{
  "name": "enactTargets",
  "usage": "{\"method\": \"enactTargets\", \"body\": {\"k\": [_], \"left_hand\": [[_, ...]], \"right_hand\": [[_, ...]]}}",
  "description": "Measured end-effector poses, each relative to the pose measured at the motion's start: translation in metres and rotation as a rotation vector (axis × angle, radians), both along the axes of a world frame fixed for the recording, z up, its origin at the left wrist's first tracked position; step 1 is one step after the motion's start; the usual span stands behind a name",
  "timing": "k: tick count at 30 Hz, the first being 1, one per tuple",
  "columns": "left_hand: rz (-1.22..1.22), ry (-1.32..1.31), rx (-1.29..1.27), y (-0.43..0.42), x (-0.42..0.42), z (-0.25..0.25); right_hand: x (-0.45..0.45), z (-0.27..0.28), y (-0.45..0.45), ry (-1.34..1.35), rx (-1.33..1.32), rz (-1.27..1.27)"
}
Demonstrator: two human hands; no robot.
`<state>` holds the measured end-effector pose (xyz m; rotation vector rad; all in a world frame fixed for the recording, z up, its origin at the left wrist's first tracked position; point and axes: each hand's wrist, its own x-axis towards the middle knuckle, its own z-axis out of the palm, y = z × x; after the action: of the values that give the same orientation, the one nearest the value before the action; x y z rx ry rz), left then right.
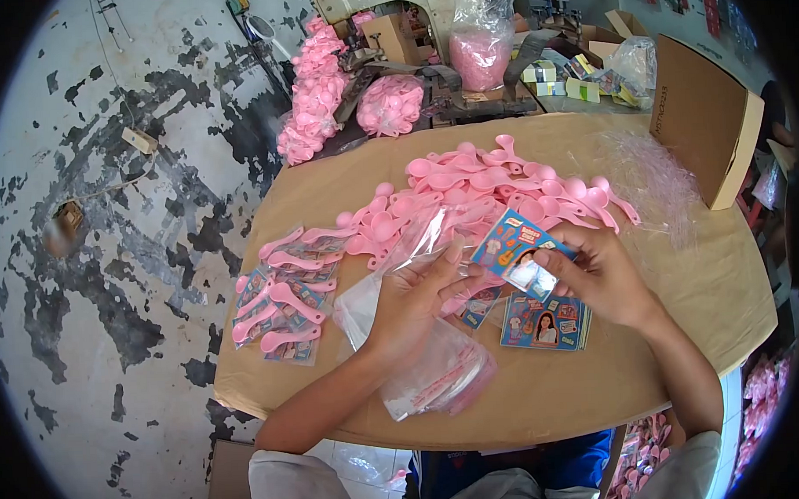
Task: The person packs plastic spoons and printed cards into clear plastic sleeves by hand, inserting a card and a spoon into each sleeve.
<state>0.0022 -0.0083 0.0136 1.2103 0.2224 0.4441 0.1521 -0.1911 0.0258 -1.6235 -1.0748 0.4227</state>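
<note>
My right hand [613, 275] pinches a blue printed card [521, 250] between thumb and fingers, tilted over the middle of the table. Close to the card's left edge, my left hand [410, 306] has its fingers closed on a clear plastic bag [430, 235]. More clear bags [439, 371] lie under the left wrist. A stack of blue cards [545, 322] rests just below the held card, and another card shows partly beneath my left fingers. Beyond both hands spreads a heap of pink plastic scoops [467, 181]. Bagged scoops with cards [282, 298] lie to the left.
Brown paper covers the table [272, 386]. An upright cardboard box [703, 120] and thin clear plastic strips [652, 175] stand at the right. Behind are bulging bags of pink scoops [390, 105] and a large clear bag of pink pieces [483, 57]. A peeling wall [110, 286] is at left.
</note>
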Motion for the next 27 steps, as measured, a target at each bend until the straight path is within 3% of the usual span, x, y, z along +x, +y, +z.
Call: {"method": "enactTargets", "body": {"k": [2,5,8,11,14,17,23,26,27], "left_hand": [[-0.005,-0.012,-0.011,-0.002,0.000,-0.001],[0.010,0.007,0.015,-0.002,0.000,0.001],[-0.011,-0.005,-0.014,-0.007,0.000,0.003],[-0.041,0.028,0.106,0.000,0.000,-0.011],[-0.097,0.142,0.209,-0.002,-0.002,-0.009],[-0.166,0.095,0.148,-0.003,-0.004,-0.010],[-0.191,0.142,0.358,-0.014,-0.004,-0.003],[-0.113,-0.086,0.352,-0.022,-0.004,-0.005],[-0.178,-0.117,0.213,-0.018,-0.004,-0.003]], "right_hand": [[-0.002,-0.007,0.003,-0.070,0.037,-0.032],[-0.007,0.002,0.001,0.071,0.024,0.016],[-0.010,-0.001,0.001,-0.029,0.030,0.079],[-0.013,-0.002,0.001,-0.046,-0.031,0.099],[-0.016,-0.011,0.005,0.085,0.091,0.131],[-0.016,-0.012,0.005,0.127,-0.006,0.166],[-0.024,-0.023,0.010,0.220,0.129,0.205],[-0.026,-0.023,0.011,0.260,0.089,0.207],[-0.026,-0.023,0.011,0.264,0.100,0.216]]}}
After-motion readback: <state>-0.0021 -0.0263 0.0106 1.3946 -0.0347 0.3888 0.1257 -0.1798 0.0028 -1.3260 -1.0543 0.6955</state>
